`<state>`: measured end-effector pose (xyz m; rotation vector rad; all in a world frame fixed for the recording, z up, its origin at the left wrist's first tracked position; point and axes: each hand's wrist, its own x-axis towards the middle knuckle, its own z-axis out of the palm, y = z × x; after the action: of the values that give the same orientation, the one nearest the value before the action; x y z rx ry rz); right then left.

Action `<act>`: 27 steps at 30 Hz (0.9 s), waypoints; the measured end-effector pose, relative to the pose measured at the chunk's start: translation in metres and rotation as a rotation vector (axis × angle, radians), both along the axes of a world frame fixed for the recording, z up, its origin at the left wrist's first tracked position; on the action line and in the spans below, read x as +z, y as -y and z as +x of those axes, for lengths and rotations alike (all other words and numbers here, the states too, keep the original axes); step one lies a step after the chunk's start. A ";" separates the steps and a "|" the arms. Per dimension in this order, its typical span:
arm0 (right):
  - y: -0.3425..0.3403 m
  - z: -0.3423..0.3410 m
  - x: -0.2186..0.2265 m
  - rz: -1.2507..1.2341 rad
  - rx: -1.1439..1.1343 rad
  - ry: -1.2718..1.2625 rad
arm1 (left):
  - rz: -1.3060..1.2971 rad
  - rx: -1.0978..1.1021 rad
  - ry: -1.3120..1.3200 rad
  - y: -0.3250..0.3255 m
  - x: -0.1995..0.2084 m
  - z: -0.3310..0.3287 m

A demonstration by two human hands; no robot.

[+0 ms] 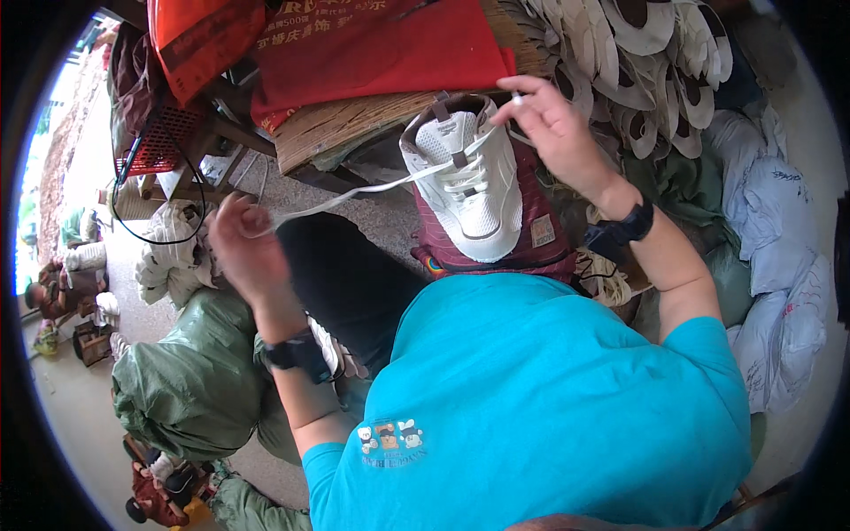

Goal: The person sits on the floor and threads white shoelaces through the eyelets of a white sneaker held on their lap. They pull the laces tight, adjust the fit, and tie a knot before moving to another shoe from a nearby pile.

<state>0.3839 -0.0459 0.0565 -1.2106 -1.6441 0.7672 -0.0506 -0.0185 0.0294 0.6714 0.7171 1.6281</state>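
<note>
Nearest to us is the turquoise shirt, its short sleeves ending above bare forearms, with a dark band on the left wrist and a dark watch on the right. A bulging green sack sits at the near left, and a leg in black trousers reaches out beside it.

Farther off, in the middle, we find the white shoe resting on maroon striped cloth, its toe toward us and its opening away. We see its pale lace run out to the left with a slight sag (a good length of it is loose) and meet the left hand, whose curled fingers, though blurred, are pinching it. The right hand is raised at the far right of the shoe; its thumb and forefinger come near each other around a small white bit, but we cannot tell whether they grip it.

Beyond the shoe we see the worn wooden table with red cloth spread over it. Pale shoe parts hang in bunches at the far right, and a red basket is at the far left.
</note>
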 end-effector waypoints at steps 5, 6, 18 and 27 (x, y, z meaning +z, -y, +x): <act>-0.009 -0.032 0.009 0.180 0.098 0.564 | 0.366 -0.068 -1.083 0.018 0.001 0.149; -0.010 -0.034 0.009 0.141 0.126 0.619 | 0.375 -0.126 -1.184 0.022 0.014 0.168; -0.019 -0.024 -0.001 -0.237 0.268 0.223 | 0.367 -0.264 -1.276 0.028 0.011 0.199; 0.006 -0.002 -0.010 -0.414 0.040 -0.227 | -0.048 -0.299 -0.531 0.033 -0.032 0.164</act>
<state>0.3822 -0.0518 0.0464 -1.3167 -1.3646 1.2672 0.1137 -0.0519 -0.0030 1.1382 0.9773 1.1590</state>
